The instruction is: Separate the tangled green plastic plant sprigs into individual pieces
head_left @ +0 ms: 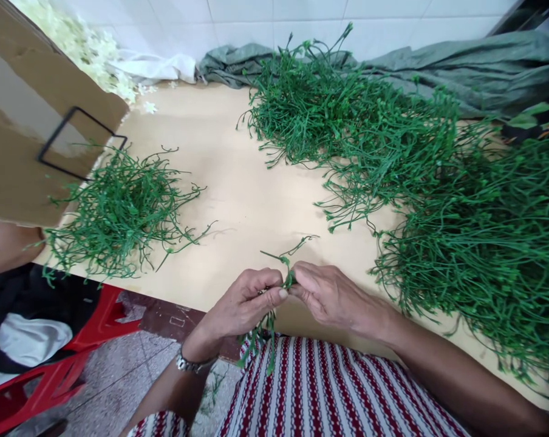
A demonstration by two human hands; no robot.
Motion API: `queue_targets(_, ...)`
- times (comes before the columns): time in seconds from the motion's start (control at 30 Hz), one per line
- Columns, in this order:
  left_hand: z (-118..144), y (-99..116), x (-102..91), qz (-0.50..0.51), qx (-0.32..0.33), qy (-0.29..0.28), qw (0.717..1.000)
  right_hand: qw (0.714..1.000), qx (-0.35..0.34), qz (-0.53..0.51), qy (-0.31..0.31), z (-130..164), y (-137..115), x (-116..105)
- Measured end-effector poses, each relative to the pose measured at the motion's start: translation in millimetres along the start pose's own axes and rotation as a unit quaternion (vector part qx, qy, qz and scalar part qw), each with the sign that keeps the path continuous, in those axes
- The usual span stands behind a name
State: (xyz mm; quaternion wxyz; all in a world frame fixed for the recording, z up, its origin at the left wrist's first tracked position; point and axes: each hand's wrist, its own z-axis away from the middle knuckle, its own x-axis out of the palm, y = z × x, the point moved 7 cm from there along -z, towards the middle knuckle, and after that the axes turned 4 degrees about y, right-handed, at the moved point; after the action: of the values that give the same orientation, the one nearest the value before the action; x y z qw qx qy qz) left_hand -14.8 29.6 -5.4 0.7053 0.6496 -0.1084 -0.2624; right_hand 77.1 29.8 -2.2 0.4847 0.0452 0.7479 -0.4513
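Head view, looking down over the near edge of a pale wooden table [238, 182]. Left hand [245, 303] and right hand [327, 294] meet fingertip to fingertip just above that edge, both pinching one thin green plastic stem [287, 267]; its branched tip rises between the thumbs toward the table's middle, while its lower strands hang below the left hand onto a red-and-white striped garment [329, 394]. Whether the left hand grips one stem or several is hard to tell – the fingers hide the join. A metal wristwatch [190, 363] sits on the left wrist.

To the left, a small loose pile of green stems [119, 212] lies beside a cardboard box [23, 139]. To the right – well apart from the small pile – a large heap of the same stems [438, 194] spreads from the far edge to the near right corner. Behind it lies a grey-green cloth [461, 73]; white artificial flowers [92, 48] lie at the far left. A red plastic stool [74, 358] stands on the floor below
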Motion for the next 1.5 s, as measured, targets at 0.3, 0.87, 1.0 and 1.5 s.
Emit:
queue_targets(0.3,15.9,28.7,13.8,-0.07,0.04,-0.258,0.963,0.989,-0.114,-0.032,-0.095,21.4,-33.2,-14.5)
queue_targets(0.87,1.7,-6.2,-34.9,0.131,-0.082,0.096,0.983,0.995,0.056,-0.076,0.038,35.2,19.5,-53.0)
queue_targets(1.0,-14.0,-15.1,-31.6,0.198,-0.056,0.207,0.957,0.971,0.169,-0.164,0.048,23.9,26.9,-28.0)
queue_targets(1.5,-30.7,-19.2,-3.0,0.29,-0.039,0.288,0.912,0.916,0.277,-0.279,0.08,6.4,40.8,13.3)
